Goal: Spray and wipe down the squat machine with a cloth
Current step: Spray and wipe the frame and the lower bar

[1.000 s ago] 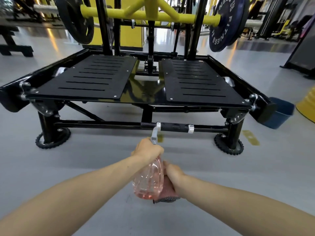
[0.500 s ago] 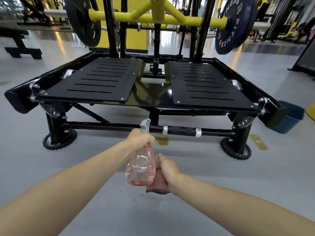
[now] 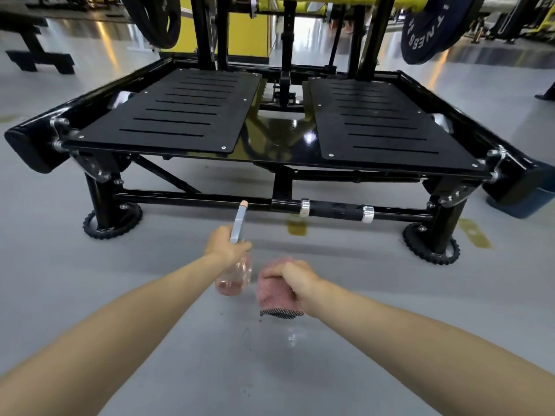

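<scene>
Both hands are loaded and held low in front of the squat machine [image 3: 279,136], neither touching it; the left hand [image 3: 225,246] has its fingers curled tight round the neck of a clear spray bottle [image 3: 233,276], nozzle tipped up toward the low front crossbar [image 3: 210,202], and the right hand [image 3: 295,282] is fisted round a bunched pink cloth [image 3: 274,291] whose dark hem hangs below the knuckles. Judging by this, the spraying step is about to begin; to do it well, aim the nozzle squarely at the black foot plates [image 3: 180,115] or the bar rather than the floor, mist lightly, and shake the cloth out flat before wiping so more of it meets the metal. As for contents, the bottle holds only a shallow pinkish pool at its base, so sprays may be few; a blue bin [image 3: 522,205] sits by the machine's right corner, its contents hidden.
</scene>
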